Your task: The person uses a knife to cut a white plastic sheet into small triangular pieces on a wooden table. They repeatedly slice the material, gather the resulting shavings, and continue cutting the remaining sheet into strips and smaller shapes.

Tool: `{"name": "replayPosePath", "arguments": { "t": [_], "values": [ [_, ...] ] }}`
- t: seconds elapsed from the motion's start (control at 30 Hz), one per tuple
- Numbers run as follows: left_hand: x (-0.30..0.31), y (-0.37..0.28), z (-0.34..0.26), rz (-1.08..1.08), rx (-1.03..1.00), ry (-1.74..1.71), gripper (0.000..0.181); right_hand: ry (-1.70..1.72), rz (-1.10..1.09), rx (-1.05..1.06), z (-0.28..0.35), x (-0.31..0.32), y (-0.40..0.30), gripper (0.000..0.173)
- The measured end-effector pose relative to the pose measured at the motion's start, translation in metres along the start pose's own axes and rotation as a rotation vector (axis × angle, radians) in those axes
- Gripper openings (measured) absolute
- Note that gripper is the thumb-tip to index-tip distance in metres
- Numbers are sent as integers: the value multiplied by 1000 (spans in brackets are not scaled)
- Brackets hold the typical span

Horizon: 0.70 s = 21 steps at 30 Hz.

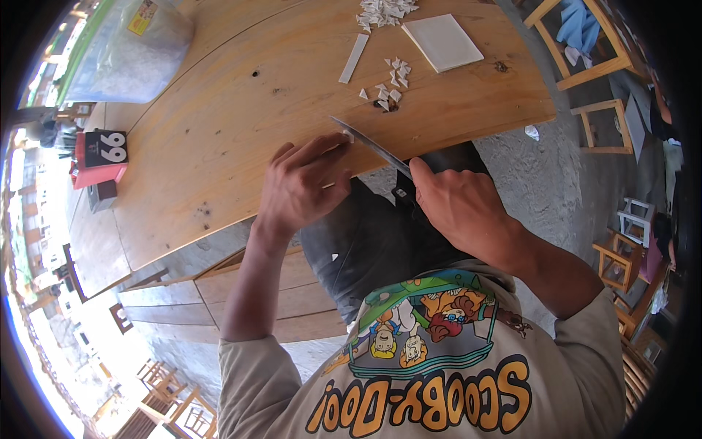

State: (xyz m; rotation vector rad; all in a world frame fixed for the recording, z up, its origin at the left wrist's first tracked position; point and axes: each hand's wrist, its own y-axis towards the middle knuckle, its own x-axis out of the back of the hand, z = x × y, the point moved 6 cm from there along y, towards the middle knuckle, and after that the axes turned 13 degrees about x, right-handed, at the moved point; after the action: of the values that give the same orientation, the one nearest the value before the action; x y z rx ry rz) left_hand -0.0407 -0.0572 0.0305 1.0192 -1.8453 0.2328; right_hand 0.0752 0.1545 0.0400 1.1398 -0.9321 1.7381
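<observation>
A knife point(373, 144) with a narrow metal blade is in my right hand point(463, 206), its handle hidden by the fingers and its tip pointing up and left over the wooden table's near edge. My left hand point(307, 178) is beside the blade, with a small white piece point(347, 136) at its fingertips and a thin pale edge showing near the thumb. Further in lie a white strip point(353, 58), a few loose white triangular pieces point(395, 94), a larger heap of such pieces point(384, 12) and a stack of white rectangular sheets point(443, 43).
A clear plastic bag point(137, 55) stands at the table's upper left. A red holder with a numbered black sign point(106, 148) is at the left end. A wooden bench point(236, 291) is below the table. Wooden stools point(603, 126) and people are at the right.
</observation>
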Motion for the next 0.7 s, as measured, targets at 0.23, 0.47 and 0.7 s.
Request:
{"name": "replayPosePath", "arguments": {
  "t": [0.23,0.47,0.7],
  "values": [
    [2,3,5,24,-20,14,32,21,-12,-52,13,-2,3,16],
    [1,2,6,23,-22,15,34,-9,-55,-78,27,-10,6,14],
    [-1,1,6,20,-27,56,39,103,-26,-126,37,-15,10,20]
  ]
}}
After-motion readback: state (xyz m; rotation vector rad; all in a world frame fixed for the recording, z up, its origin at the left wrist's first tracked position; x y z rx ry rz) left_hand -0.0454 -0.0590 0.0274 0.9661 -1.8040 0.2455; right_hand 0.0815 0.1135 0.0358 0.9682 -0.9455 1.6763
